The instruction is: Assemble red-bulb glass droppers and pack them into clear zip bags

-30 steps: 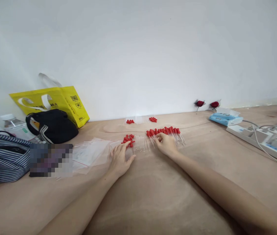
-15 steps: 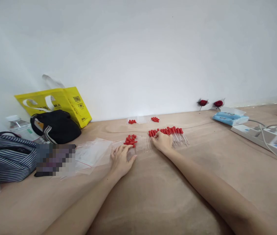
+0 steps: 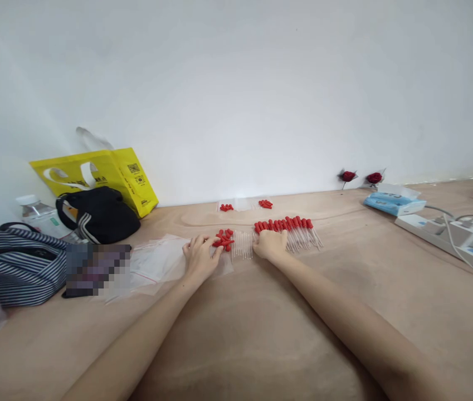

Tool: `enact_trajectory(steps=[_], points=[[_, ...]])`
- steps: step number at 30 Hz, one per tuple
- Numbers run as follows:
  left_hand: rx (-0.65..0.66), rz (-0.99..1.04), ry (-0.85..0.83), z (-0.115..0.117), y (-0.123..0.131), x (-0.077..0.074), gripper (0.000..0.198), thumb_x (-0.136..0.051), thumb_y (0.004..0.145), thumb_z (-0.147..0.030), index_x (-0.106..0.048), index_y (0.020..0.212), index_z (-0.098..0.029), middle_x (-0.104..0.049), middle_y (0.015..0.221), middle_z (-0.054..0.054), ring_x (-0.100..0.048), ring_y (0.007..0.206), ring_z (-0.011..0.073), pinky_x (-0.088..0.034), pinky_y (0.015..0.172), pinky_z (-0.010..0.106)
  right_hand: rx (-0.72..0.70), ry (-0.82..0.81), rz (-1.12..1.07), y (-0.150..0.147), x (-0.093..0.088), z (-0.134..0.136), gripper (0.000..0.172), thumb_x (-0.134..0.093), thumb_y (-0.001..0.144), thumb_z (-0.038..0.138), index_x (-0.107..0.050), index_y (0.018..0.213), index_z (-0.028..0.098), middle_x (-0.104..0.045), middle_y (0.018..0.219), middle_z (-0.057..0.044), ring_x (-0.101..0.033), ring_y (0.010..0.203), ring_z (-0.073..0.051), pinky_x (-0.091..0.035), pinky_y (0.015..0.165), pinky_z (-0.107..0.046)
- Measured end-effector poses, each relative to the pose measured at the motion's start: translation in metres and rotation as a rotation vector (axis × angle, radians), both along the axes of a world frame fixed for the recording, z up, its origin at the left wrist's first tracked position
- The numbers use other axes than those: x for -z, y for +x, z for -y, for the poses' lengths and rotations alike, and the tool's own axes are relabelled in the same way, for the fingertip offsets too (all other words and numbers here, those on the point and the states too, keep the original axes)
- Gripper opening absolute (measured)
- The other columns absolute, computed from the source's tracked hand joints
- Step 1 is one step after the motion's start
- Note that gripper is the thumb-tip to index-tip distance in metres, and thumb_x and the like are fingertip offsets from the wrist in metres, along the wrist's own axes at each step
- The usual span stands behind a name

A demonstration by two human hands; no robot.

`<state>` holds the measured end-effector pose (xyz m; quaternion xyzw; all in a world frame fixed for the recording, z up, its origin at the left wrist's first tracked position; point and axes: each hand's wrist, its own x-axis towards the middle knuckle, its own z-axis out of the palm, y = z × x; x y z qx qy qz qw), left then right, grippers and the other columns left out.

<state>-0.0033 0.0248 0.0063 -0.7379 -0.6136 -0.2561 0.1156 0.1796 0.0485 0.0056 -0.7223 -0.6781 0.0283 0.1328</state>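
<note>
A small pile of red rubber bulbs lies at the centre of the table. My left hand rests at its left side, fingers spread and thumb apart, its tips at the bulbs. To the right of the pile, thin clear dropper tubes lie side by side without bulbs. Beyond them runs a slanting row of droppers, each with a red bulb on its far end. My right hand is down at the row's left end with curled fingers; what they grip is hidden.
Clear plastic bags lie left of my left hand. By the wall are bags with red bulbs. A yellow bag, black cap and striped pouch stand left; a tissue pack and power strip lie right.
My left hand has shifted slightly left and away from me, beside the bulbs. My right hand has slid a little left and nearer to me along the row.
</note>
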Motion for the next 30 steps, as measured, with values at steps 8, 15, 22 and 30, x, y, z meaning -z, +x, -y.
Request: enact_trajectory(steps=[8,15,22,30], points=[[0.084,-0.074,0.028,-0.016,0.007,0.006,0.01,-0.054,0.076,-0.026,-0.064,0.076,-0.023,-0.06,0.089,0.005,-0.049,0.092,0.0244,-0.03,0.077,0.04,-0.058,-0.014,0.033,-0.008,-0.002,-0.001,0.02,-0.046,0.073,0.017,-0.066,0.076,0.012,-0.066,0.084,-0.017,-0.061,0.077,-0.025,-0.022,0.079,-0.041],[0.15,0.036,0.084,0.001,0.013,-0.005,0.01,-0.051,0.078,-0.022,-0.06,0.079,-0.02,-0.061,0.085,0.004,-0.051,0.087,0.023,-0.035,0.077,0.037,-0.155,0.064,0.049,0.009,-0.011,0.022,0.027,-0.04,0.081,0.025,-0.063,0.083,0.01,-0.065,0.09,-0.018,-0.058,0.085,-0.025,-0.028,0.077,-0.036],[0.593,0.165,-0.135,0.055,0.024,0.008,0.009,-0.047,0.077,-0.016,-0.057,0.078,-0.018,-0.058,0.077,0.003,-0.055,0.073,0.0167,-0.044,0.067,0.029,-0.583,0.173,0.003,0.066,0.005,0.066,0.017,-0.047,0.08,0.026,-0.057,0.07,0.017,-0.062,0.074,-0.005,-0.054,0.075,-0.017,-0.034,0.068,-0.027],[0.555,0.208,-0.273,0.05,0.032,0.014,0.016,-0.051,0.079,-0.022,-0.064,0.087,-0.018,-0.057,0.081,0.004,-0.056,0.072,0.0152,-0.046,0.066,0.028,-0.604,0.174,-0.315,0.075,0.019,0.073,0.013,-0.058,0.073,0.029,-0.054,0.075,0.017,-0.056,0.073,-0.003,-0.05,0.069,-0.014,-0.038,0.063,-0.025]])
